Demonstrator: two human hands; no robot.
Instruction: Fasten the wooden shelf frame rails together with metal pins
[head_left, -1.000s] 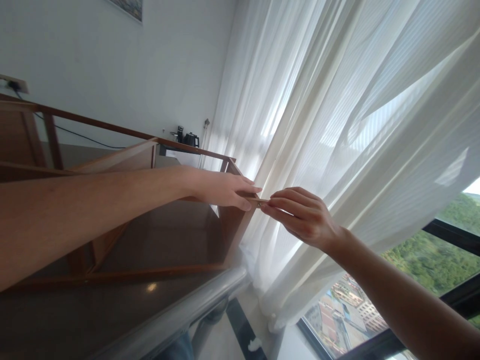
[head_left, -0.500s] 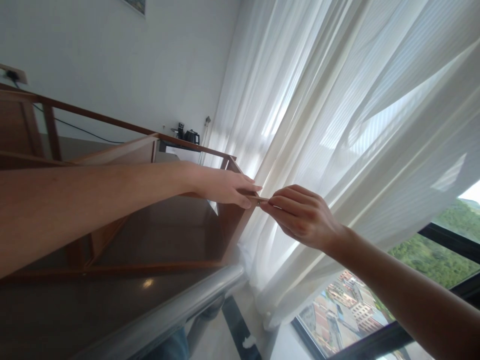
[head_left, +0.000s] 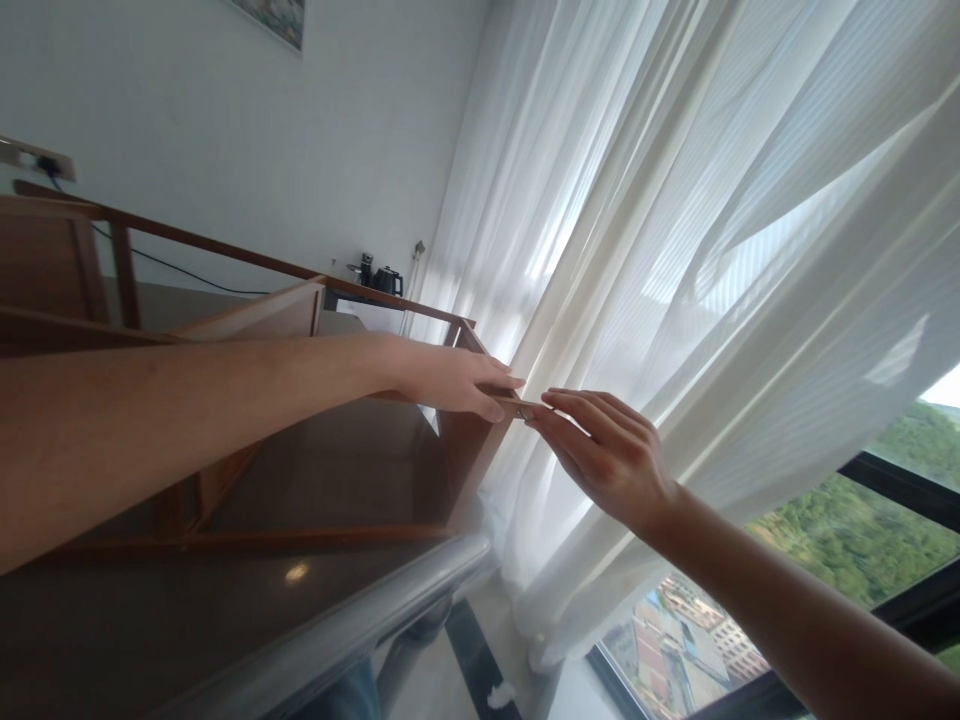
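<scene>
My left hand [head_left: 457, 382] reaches in from the left and grips the top edge of a brown wooden end panel [head_left: 469, 445], with its thumb on the near side and its fingers over the edge. At the panel's corner, just past my left thumb, sits a small metal fitting [head_left: 524, 411], too small to make out fully. My right hand [head_left: 604, 440] is beside this corner. Its fingers are stretched out and a little apart from the thumb, whose tip is at the fitting. The wooden frame [head_left: 315, 540] of the furniture lies on its side or stands open to me.
White curtains [head_left: 600, 250] hang right behind the corner. A plastic-wrapped bar [head_left: 360, 610] crosses below the frame. A black kettle [head_left: 388, 280] stands at the back wall, and a cable [head_left: 195, 284] runs behind the frame. A window [head_left: 847, 540] is at lower right.
My right thumb and fingers have parted from their pinch at the corner, and the fitting shows more. My left hand keeps its hold on the panel. The view has shifted slightly.
</scene>
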